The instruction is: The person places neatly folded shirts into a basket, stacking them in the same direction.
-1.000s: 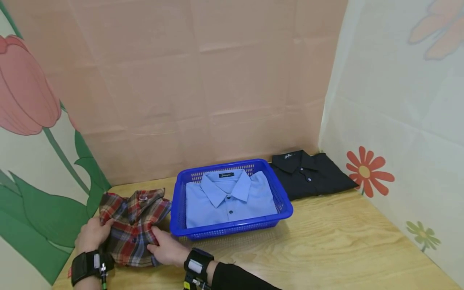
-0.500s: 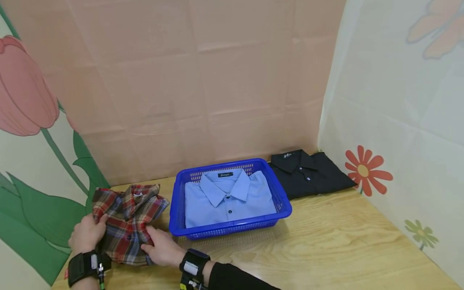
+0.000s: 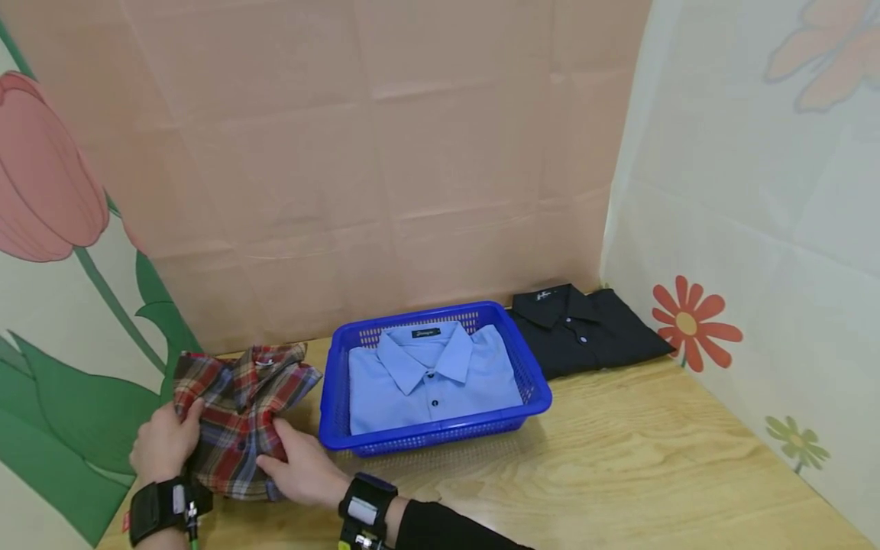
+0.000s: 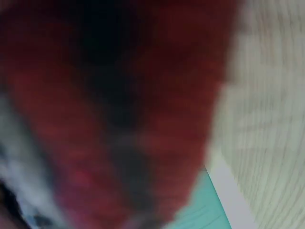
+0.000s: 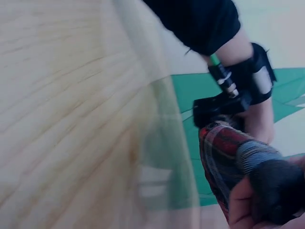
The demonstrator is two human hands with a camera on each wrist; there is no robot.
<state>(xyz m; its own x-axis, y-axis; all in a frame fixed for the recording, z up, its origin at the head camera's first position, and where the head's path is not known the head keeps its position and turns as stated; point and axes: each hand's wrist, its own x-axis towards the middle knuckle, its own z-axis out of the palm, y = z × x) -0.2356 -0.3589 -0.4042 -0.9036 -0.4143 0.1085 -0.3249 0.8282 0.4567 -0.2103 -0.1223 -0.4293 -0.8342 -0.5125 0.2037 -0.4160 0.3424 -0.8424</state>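
Observation:
A folded plaid shirt (image 3: 237,428) in red, grey and blue is at the left end of the table in the head view. My left hand (image 3: 165,443) grips its left side, thumb on top. On the opposite side my right hand (image 3: 305,462) pinches the edge, thumb over the cloth and fingers hidden beneath. Blurred red and dark plaid cloth (image 4: 176,95) fills most of the left wrist view. In the right wrist view the shirt's edge (image 5: 224,148) shows beside curled fingers (image 5: 242,202).
Just right of the plaid shirt stands a blue plastic basket (image 3: 440,429) holding a folded light blue shirt (image 3: 406,405). A folded black shirt (image 3: 598,332) lies beyond it, against the back wall. Bare wooden tabletop (image 3: 619,466) extends to the right.
Both hands have shifted slightly left with the plaid shirt, and its collar end has risen a little and looks flatter. The basket and the black shirt stay in place.

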